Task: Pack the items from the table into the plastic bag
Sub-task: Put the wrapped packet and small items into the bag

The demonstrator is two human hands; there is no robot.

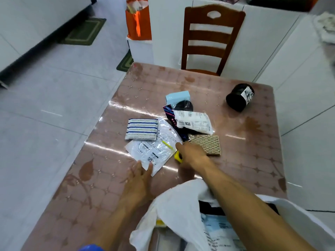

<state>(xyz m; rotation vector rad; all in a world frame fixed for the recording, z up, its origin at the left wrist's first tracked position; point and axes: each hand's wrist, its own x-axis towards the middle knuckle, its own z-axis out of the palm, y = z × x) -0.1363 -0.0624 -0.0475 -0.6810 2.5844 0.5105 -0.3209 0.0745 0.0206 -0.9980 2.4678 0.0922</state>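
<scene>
Head view. Table (pixel 253 160): about 7 items at centre. Bag (pixel 181 205), 6 o'clock, mouth open, partly filled. Left hand (pixel 139 176) open, fingertips on the clear packet (pixel 154 151). Right hand (pixel 192 154) covers a yellow item (pixel 177 156); grip unclear. Advice: pinch edges, lift, drop into the mouth.

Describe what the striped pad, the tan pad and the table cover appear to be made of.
Blue-and-white striped rectangular pad: looks like woven terry cloth, matte and ribbed. Tan rectangular pad: seemingly coarse woven fibre under clear glossy wrap. Pinkish patterned table cover: probably smooth vinyl, given its bright streaky glare.
</scene>
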